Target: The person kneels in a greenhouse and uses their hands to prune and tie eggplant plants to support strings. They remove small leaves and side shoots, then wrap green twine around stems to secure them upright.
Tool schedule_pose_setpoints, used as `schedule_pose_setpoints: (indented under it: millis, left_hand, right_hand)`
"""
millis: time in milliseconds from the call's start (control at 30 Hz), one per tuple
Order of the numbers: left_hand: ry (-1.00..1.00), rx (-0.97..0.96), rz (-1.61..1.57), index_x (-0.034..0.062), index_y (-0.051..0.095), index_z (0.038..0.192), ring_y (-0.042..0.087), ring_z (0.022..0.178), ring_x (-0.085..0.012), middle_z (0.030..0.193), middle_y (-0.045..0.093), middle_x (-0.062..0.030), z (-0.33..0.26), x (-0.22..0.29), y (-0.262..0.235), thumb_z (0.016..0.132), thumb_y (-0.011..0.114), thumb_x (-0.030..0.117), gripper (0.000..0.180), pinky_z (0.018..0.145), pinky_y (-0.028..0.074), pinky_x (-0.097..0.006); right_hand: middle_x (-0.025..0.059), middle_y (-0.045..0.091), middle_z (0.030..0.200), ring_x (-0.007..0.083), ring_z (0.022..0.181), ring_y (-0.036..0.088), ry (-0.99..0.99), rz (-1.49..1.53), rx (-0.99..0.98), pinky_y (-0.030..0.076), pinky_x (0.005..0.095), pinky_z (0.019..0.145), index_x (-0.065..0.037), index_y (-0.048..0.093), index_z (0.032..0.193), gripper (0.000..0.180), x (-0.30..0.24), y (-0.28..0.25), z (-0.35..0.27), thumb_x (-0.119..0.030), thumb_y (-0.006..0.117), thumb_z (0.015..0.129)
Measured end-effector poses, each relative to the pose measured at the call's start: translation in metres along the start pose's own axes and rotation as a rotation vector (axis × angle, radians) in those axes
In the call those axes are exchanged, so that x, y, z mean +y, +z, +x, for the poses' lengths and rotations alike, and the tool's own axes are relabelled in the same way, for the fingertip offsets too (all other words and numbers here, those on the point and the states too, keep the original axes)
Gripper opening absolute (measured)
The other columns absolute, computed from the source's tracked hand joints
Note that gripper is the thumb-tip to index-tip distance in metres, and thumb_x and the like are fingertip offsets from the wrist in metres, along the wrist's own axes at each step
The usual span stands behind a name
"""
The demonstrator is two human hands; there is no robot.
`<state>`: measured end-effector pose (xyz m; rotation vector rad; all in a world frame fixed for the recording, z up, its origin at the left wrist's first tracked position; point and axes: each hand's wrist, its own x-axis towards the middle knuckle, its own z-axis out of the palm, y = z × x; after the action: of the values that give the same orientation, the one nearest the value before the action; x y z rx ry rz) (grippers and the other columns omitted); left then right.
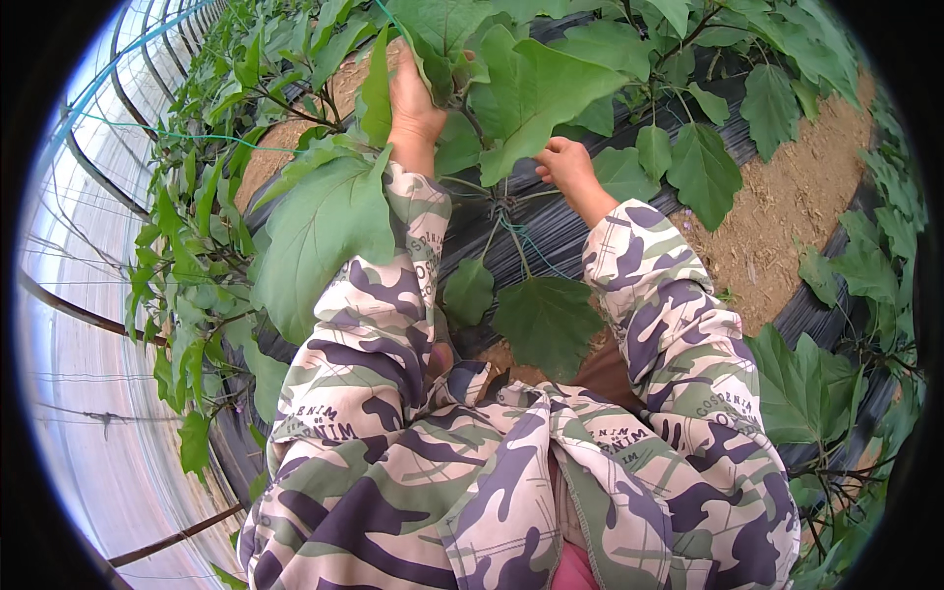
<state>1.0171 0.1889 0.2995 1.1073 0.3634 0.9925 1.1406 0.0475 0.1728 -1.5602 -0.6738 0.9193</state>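
A leafy plant [477,128] that looks like an eggplant plant stands in front of me, with large lobed leaves. My left hand [413,110] reaches up among its upper leaves, and foliage covers the fingers. Lower and to the right, my right hand [573,175] is closed with its fingertips at the edge of a broad green leaf [536,93]. Whatever those fingertips pinch is too small to make out. Thin green twine [516,231] loops round the stem [500,208] below my hands. A wide drooping leaf [329,231] partly overlaps my left sleeve.
Black plastic film [565,236] covers the planting bed. Bare soil [777,231] runs along the right, with more plants [870,261] beyond it. On the left, translucent sheeting [88,344] hangs over curved hoops [93,315]. A string [187,133] stretches across the leaves there.
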Motion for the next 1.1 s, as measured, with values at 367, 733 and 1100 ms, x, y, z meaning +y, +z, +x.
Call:
schedule_pose_setpoints:
  millis: [367,733,1100]
  left_hand:
    - [-0.270,-0.341,0.473,0.0000,0.054,0.105,0.058,0.052,-0.0203,0.078,0.062,-0.0116,-0.043,0.016,0.038,0.090,0.040,0.050,0.054,0.045,0.047,-0.029]
    - [-0.013,0.327,-0.109,0.0000,0.031,0.131,0.049,0.105,-0.0326,0.115,0.050,-0.0199,-0.003,0.000,-0.030,0.086,0.033,0.060,0.075,0.087,0.038,-0.055]
    - [-0.075,0.133,0.102,0.0001,0.042,0.114,0.044,0.109,-0.0360,0.123,0.041,-0.0204,-0.027,-0.008,-0.040,0.089,0.038,0.052,0.058,0.083,0.044,-0.053]
  right_hand:
    - [0.0061,0.064,0.076,0.0127,0.064,0.057,-0.413,0.112,-0.282,0.046,0.0271,0.063,0.000,0.063,0.095,0.024,-0.004,0.030,0.013,-0.016,0.061,0.078]
    - [0.0069,0.064,0.086,0.0141,0.076,0.058,-0.325,0.185,-0.219,0.047,0.0273,0.072,0.000,0.061,0.102,0.025,-0.037,0.004,0.018,-0.014,0.057,0.082]
    - [0.0062,0.065,0.079,0.0112,0.066,0.059,-0.149,0.356,-0.042,0.047,0.0236,0.062,-0.001,0.064,0.090,0.016,-0.043,-0.012,0.007,-0.014,0.059,0.081]
